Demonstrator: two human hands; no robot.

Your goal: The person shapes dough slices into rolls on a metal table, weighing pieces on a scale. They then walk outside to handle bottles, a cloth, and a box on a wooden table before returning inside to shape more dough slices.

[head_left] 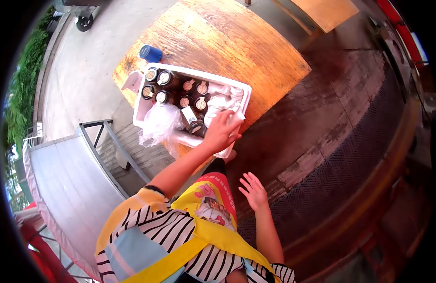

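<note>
My left hand (pixel 222 132) is over the near right corner of a white foam box (pixel 192 70), its fingers bent at a whitish piece by the rim. Whether that piece is separate or part of the box, I cannot make out. Several dark bottles (pixel 185 101) with pale round labels on their caps stand in the box. White wrapped bundles (pixel 220 104) fill its right side, just beyond my left hand. Crumpled clear plastic (pixel 161 125) spills over the near left wall. My right hand (pixel 255 191) hangs apart from the box, fingers spread, with nothing in it.
The box sits on a wooden table (pixel 218 33), with a blue cylinder (pixel 150 53) behind it. Left of me is a grey metal-topped stand (pixel 76 165) with a dark frame. Another wooden table (pixel 326 14) is at the far right, and dark matting (pixel 340 155) covers the floor.
</note>
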